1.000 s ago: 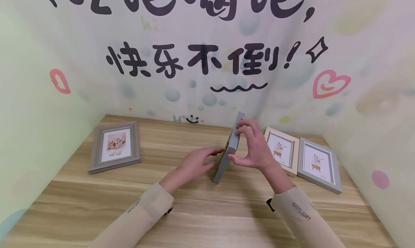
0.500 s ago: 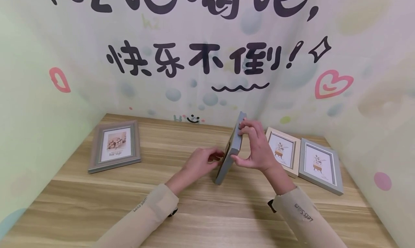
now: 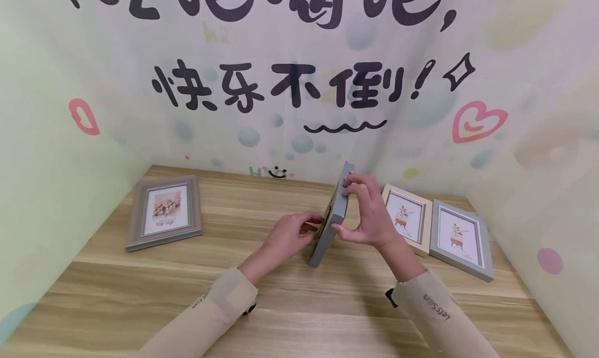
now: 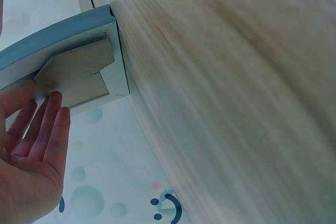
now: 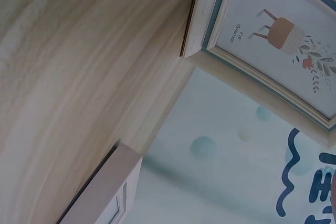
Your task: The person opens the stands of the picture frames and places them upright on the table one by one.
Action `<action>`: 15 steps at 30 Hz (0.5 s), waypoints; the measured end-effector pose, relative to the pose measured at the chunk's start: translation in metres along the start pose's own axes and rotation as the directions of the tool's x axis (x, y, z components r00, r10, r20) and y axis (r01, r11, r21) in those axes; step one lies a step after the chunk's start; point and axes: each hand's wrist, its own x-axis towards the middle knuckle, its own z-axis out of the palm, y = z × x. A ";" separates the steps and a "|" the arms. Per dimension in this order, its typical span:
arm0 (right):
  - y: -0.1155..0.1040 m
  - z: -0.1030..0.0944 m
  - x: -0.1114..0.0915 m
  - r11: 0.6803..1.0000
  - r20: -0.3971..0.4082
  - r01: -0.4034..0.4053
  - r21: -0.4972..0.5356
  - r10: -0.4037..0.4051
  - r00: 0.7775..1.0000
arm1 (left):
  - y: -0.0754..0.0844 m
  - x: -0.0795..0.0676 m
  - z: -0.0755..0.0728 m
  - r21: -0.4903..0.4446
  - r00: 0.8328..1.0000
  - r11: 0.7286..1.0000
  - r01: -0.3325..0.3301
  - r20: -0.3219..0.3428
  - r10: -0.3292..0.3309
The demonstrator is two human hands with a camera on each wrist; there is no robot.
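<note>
A grey-blue picture frame (image 3: 327, 233) stands tilted on its edge on the wooden table, its back turned to the left. My right hand (image 3: 374, 215) grips it by the side edge, thumb low and fingers higher up. Behind the frame, my left hand (image 3: 287, 236) has its thumb and fingers at the edge of the fold-out stand (image 4: 79, 69), pinching it in the left wrist view. Part of the left fingertips is hidden by the stand. The right wrist view shows the front of this picture frame, with a printed plant-pot picture (image 5: 283, 35).
A brown picture frame (image 3: 135, 220) lies at the table's left. To the right, a cream picture frame (image 3: 427, 225) lies beside another grey one (image 3: 486, 251). A printed cloth backdrop (image 3: 262, 140) hangs along the table's back edge (image 3: 224, 174).
Over the last second my left hand has shifted slightly right, and its fingers have curled in at the frame's back. The right hand keeps its grip, and the frame has barely moved.
</note>
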 end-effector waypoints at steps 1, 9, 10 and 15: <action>0.000 0.000 0.000 1.000 -0.001 0.000 0.000 0.000 1.000 | 0.000 0.000 0.000 -0.002 1.000 1.000 0.001 0.000 -0.001; 0.000 0.000 0.000 1.000 0.002 -0.003 -0.006 0.003 1.000 | 0.002 -0.001 -0.001 0.002 1.000 1.000 0.012 0.002 -0.012; 0.000 0.000 0.000 1.000 0.003 -0.003 -0.007 0.003 1.000 | 0.002 -0.001 -0.001 0.002 1.000 1.000 0.013 0.003 -0.013; 0.000 0.000 0.000 1.000 0.001 -0.004 -0.008 0.004 1.000 | 0.002 -0.001 -0.002 0.006 1.000 1.000 0.005 0.006 -0.005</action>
